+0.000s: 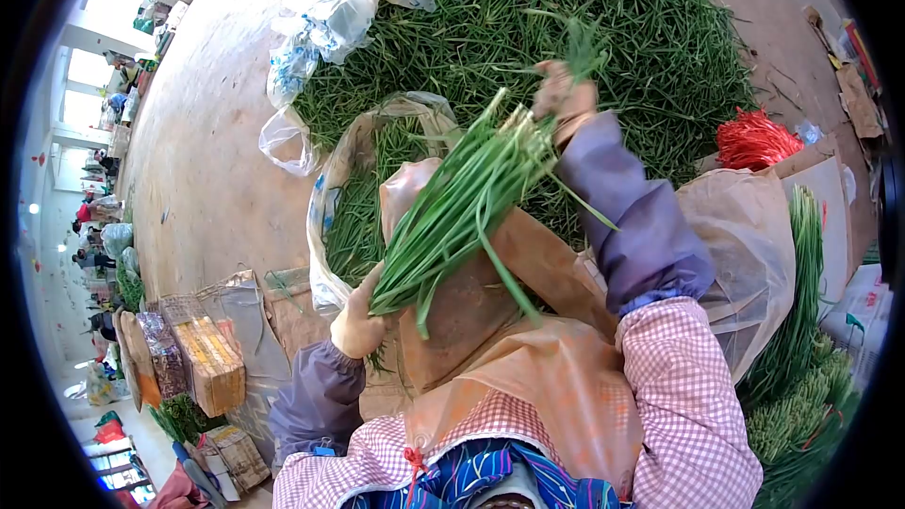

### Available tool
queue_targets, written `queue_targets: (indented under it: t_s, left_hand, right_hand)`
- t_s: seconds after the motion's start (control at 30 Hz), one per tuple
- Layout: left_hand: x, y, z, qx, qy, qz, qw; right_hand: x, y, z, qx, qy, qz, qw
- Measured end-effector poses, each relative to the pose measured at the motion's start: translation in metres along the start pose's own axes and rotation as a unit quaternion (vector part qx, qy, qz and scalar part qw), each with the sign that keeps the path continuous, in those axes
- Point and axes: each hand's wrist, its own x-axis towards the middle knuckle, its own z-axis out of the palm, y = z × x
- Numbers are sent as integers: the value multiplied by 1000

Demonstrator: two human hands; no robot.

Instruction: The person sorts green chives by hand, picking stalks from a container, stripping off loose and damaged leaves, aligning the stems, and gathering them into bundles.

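My left hand (356, 322), in a pale glove, is closed round the leafy lower end of a bunch of long green chive-like stalks (462, 212). The bunch lies slantwise above my lap, its pale cut ends up and to the right. Just beyond those ends, my right hand (564, 99) is closed on a small tuft of green leaves (583, 52), slightly blurred. Behind both hands spreads a big heap of loose green stalks (528, 14). A translucent apron (537, 358) covers my lap.
A plastic bag (320, 226) with greens stands left of my knees. Red strips (757, 139) lie at right, above upright green bundles (801, 273). Wrapped blocks (215, 368) stand at left. Several people are far off along the left wall.
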Motion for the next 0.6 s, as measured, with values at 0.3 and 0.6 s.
queue_targets:
  t_s: [0.3,0.6]
  left_hand:
    - [-21,-5,28,41,83,31,995]
    - [-28,11,33,57,78,-5,995]
  right_hand:
    - [-131,-108,3,-382,-78,83,917]
    - [-158,21,7,-383,-162,10,909]
